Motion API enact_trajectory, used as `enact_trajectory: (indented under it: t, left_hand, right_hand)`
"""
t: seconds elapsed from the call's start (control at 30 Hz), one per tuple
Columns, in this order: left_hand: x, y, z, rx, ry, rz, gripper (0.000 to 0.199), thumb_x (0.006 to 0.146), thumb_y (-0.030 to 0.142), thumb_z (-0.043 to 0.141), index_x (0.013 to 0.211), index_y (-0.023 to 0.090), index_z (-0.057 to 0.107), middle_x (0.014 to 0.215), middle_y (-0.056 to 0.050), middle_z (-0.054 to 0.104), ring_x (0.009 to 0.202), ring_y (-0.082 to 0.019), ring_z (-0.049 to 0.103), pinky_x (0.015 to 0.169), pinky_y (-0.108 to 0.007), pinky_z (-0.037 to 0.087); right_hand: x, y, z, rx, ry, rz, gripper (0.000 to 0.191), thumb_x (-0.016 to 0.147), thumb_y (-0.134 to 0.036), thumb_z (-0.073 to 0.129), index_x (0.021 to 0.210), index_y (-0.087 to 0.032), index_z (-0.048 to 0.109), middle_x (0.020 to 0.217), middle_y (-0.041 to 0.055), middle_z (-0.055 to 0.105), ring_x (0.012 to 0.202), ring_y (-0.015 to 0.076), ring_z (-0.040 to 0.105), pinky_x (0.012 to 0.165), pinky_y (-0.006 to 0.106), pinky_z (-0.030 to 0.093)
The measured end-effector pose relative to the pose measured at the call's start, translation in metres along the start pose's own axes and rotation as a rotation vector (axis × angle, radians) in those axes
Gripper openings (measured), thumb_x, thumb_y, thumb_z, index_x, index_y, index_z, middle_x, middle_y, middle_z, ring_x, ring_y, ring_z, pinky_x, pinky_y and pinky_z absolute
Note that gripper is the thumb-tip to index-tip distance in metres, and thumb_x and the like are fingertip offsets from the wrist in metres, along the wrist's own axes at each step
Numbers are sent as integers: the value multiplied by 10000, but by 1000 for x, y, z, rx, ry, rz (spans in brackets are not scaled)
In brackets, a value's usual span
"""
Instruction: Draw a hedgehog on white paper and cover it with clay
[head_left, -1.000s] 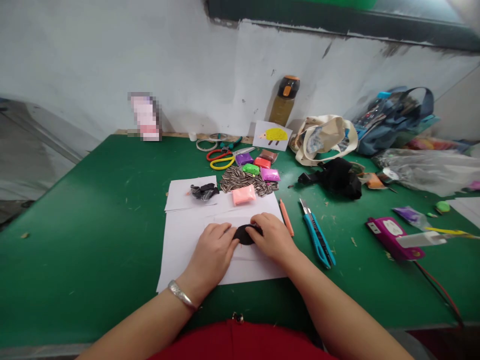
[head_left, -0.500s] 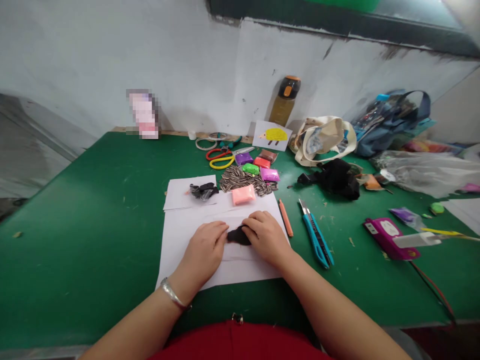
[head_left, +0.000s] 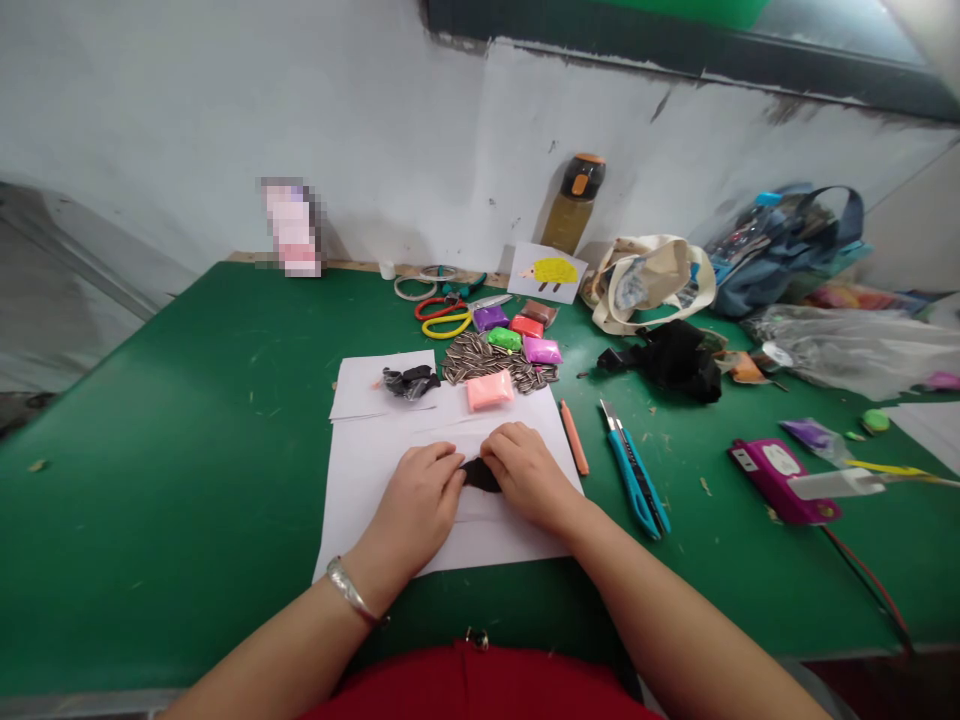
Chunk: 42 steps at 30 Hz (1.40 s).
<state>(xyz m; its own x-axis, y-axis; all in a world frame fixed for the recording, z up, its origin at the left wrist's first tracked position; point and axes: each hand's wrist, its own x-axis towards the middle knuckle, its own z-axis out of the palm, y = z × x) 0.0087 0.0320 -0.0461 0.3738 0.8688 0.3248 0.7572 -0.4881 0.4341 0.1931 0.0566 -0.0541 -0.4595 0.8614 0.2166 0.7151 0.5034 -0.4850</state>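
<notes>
Pinched between the left hand (head_left: 417, 497) and right hand (head_left: 525, 474), a black clay lump (head_left: 478, 474) is held closed-fingered from both sides, pressed low on the white paper (head_left: 360, 470), apparently to keep the green table (head_left: 187, 450) clean. Pink clay (head_left: 489, 390) is kept just beyond.

A small lump of black modelling clay (head_left: 480, 476), flattened and dark, lies pinched between the fingertips of both hands, resting on the white paper sheet (head_left: 360, 480) beneath them.
</notes>
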Motion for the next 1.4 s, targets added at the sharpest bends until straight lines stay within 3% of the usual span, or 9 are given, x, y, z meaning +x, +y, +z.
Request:
enact_trajectory:
  t: [0.5,0.67,0.87,1.13,1.27,1.4]
  left_hand:
    - [-2,7,-1,29,-39,12,191,860,148,549,1020,108,645,1054,-124,618,973,-261,544,890,-456,484]
    - [-4,3,0,-11,-17,39,218,877,99,485,1014,94,654,1037,-120,643,963,-238,565,898,-423,486]
    - [-3,-8,-3,-68,-50,-20,250,872,81,464,1026,122,657,1043,-92,676,978,-217,602,900,-396,502]
    - [-2,-6,-9,-50,-117,-34,229,858,175,558,1061,145,662,1100,-95,651,1029,-239,584,921,-425,491]
    - [-3,-3,-7,-35,-94,0,240,882,194,542,1087,134,652,1095,-106,640,1023,-245,566,919,-437,483]
    - [-4,1,-2,1,-56,50,267,907,202,507,1124,118,638,1104,-126,624,1007,-253,546,906,-448,480]
  right_hand:
    - [1,0,6,-91,48,-11,154,919,-179,473,878,-203,619,969,59,591,914,197,478,797,318,342]
    - [0,2,6,-116,71,-18,167,908,-173,488,865,-213,644,946,54,592,884,198,477,764,322,345]
    - [-2,4,3,62,139,-24,198,895,-165,492,1018,-209,640,987,74,601,923,207,510,816,353,396]
    - [-14,6,-21,189,168,-36,149,868,-179,541,963,-216,650,934,57,618,914,196,550,852,363,439]
    - [-20,13,-41,143,212,12,143,890,-179,528,917,-236,657,888,25,640,877,178,578,1021,474,313]
    - [-27,18,-46,65,146,3,175,894,-167,512,930,-232,669,863,29,644,837,185,576,1031,520,302]
